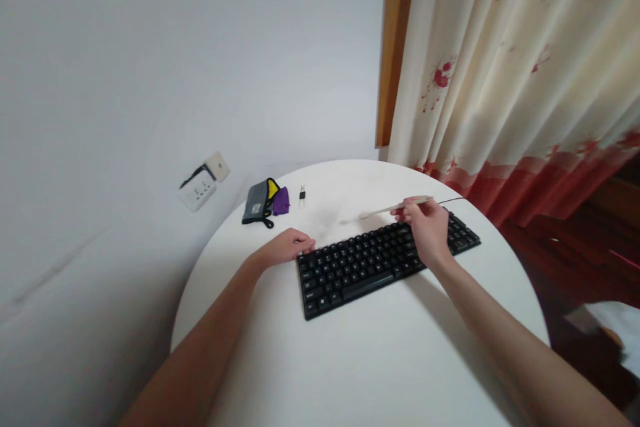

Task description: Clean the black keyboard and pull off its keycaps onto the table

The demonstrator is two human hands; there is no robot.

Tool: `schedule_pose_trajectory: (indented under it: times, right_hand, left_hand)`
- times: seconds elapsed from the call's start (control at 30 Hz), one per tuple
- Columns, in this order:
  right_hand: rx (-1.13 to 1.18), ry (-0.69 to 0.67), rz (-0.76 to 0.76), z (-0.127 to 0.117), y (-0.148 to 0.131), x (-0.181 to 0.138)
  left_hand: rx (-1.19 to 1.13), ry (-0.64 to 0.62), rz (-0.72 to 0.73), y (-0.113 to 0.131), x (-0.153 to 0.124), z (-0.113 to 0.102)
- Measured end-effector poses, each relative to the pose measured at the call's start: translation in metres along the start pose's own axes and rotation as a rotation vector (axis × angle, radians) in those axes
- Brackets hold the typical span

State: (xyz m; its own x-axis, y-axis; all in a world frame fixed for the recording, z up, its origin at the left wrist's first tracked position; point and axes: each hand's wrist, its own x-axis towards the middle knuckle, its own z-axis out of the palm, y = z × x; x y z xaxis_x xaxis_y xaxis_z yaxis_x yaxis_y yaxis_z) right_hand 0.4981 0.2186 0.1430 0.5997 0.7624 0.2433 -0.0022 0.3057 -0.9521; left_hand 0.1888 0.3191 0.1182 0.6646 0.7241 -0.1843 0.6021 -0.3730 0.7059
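A black keyboard [385, 260] lies on a white table [360, 360] near a cream, red-flowered curtain [510, 67].

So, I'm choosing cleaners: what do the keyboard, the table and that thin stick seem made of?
Keyboard: black plastic, matte, moulded keys. Table: smooth white top with a soft sheen, perhaps laminate or paint. Stick in the right hand: pale, maybe wood or plastic; too blurred to tell.

- Left hand [286, 247]: palm down, fingers curled under, forearm stretched forward from the lower left.
- Right hand [426, 227]: fingertips pinched together, forearm reaching in from the lower right.
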Motion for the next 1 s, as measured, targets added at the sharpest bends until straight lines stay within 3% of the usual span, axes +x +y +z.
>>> schedule_pose_trajectory:
  times: [0.17,0.37,1.0]
  right_hand:
    - [0.142,-0.362,0.224,0.042,0.000,-0.067]
    - [0.178,-0.543,0.371,0.064,0.013,-0.110]
    - [-0.104,-0.530,0.346,0.047,0.008,-0.082]
  left_hand:
    - [-0.010,0.014,-0.010,-0.002,-0.001,0.002]
    - [-0.036,0.010,0.013,-0.006,-0.002,0.004]
    - [-0.052,0.007,-0.008,-0.006,-0.002,0.005]
